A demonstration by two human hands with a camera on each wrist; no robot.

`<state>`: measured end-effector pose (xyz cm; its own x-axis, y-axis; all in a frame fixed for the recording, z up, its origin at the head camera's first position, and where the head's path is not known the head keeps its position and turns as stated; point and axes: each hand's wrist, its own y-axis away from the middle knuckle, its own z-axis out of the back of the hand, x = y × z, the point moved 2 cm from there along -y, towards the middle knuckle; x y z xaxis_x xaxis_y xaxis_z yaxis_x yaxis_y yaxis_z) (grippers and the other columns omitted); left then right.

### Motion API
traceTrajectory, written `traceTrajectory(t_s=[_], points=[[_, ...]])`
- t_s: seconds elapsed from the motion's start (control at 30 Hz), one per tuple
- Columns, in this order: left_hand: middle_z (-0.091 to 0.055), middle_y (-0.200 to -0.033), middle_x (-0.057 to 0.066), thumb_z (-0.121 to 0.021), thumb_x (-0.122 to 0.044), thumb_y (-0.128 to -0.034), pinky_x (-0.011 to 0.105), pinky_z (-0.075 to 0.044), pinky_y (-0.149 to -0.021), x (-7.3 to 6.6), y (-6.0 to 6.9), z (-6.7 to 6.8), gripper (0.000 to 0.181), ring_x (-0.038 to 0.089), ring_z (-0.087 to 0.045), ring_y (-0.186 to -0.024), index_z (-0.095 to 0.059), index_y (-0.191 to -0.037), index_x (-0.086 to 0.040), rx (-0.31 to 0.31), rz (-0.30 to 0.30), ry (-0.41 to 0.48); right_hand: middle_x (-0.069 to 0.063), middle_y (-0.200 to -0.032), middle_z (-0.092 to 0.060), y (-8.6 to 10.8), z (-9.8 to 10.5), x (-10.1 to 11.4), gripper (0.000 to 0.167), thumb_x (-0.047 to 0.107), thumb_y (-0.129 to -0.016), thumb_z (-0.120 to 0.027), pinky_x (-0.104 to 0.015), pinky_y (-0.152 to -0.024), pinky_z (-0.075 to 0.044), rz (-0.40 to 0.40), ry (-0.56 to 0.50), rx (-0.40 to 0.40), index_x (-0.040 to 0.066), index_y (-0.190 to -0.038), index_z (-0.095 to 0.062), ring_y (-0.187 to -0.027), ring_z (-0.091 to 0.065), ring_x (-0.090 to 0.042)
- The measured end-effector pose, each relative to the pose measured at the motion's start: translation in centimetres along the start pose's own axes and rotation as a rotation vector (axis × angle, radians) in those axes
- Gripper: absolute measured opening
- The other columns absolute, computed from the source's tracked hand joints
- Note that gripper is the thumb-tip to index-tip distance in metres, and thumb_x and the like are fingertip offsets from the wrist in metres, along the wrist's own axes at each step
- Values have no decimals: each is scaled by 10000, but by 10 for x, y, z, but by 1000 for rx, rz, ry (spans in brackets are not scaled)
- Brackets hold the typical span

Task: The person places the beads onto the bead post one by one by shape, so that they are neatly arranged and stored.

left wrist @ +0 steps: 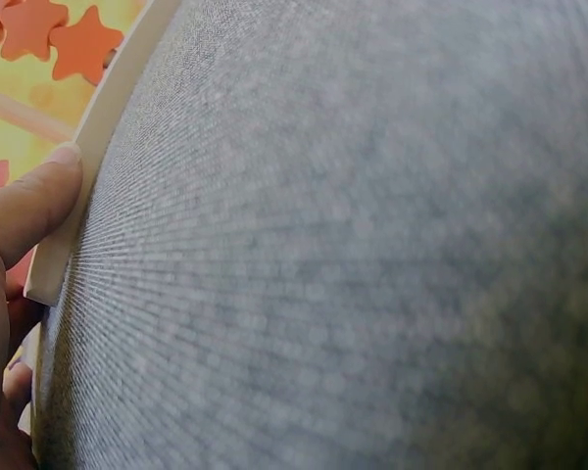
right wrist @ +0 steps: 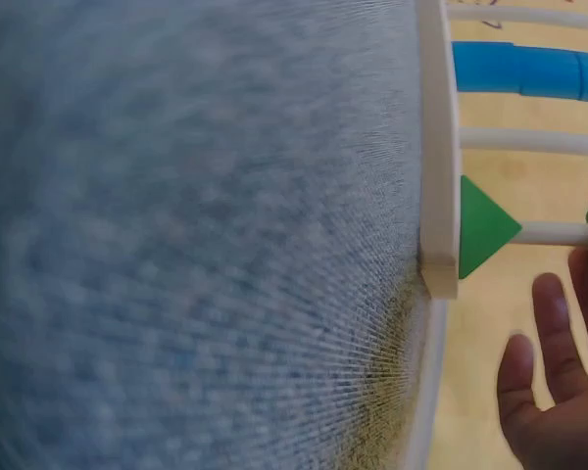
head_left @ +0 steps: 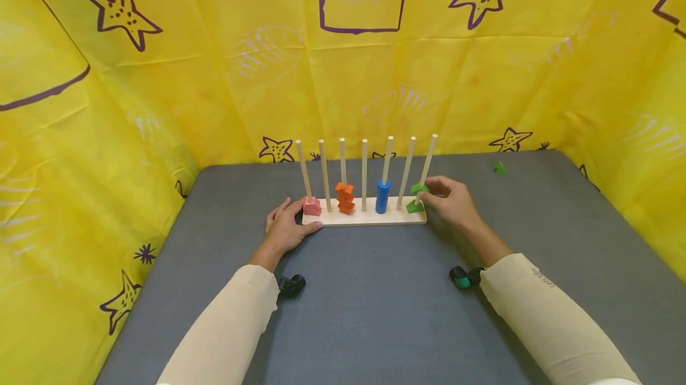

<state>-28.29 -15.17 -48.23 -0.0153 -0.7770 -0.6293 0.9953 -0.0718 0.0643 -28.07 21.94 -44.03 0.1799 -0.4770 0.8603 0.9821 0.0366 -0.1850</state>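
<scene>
A long wooden peg board (head_left: 367,218) with a row of upright pegs stands on the table. My left hand (head_left: 284,229) grips its left end, the thumb (left wrist: 49,191) on the front edge and the other fingers round the end. Near that hand, pink blocks (head_left: 312,207) sit low on the leftmost peg. At the other end, my right hand (head_left: 452,203) pinches a green triangular block (head_left: 420,188) partway up the rightmost peg. Below it, another green triangle (right wrist: 485,227) rests on the base, with bare peg between the two.
Orange star blocks (head_left: 345,199) are stacked on the third peg and blue round blocks (head_left: 383,197) on the fifth. A loose green triangle (head_left: 499,168) lies at the back right of the grey table (head_left: 370,301). Yellow patterned cloth (head_left: 343,87) hangs behind and at both sides.
</scene>
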Motion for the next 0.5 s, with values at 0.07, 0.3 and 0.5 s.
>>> traceTrajectory(t_s=[0.07,0.3,0.5], points=[[-404,-1485,100,-746,-448,-822,575,-19,-1097,0,0,0,798,298,-106,-1433,-411,-1487,-159,0,2,5,-180,-1119,-661,1,-2,-3,345,143,-885,-721,-387,-810,-493,-9,2,10,-31,-1170,-638,-978,-619,-324],[-413,-1479,94,-745,-442,-825,564,-8,-1100,-1,0,0,788,288,-111,-1434,-418,-1483,-156,-6,-1,5,-183,-1088,-659,2,-5,-9,327,133,-879,-726,-433,-808,-492,-18,23,59,-29,-1150,-643,-994,-612,-335],[-402,-1487,99,-748,-442,-823,576,-14,-1097,-1,1,0,796,293,-103,-1434,-414,-1485,-154,-2,5,6,-166,-1070,-654,2,-4,-12,348,194,-885,-726,-473,-831,-483,-55,94,110,-3,-1160,-644,-1030,-597,-338]])
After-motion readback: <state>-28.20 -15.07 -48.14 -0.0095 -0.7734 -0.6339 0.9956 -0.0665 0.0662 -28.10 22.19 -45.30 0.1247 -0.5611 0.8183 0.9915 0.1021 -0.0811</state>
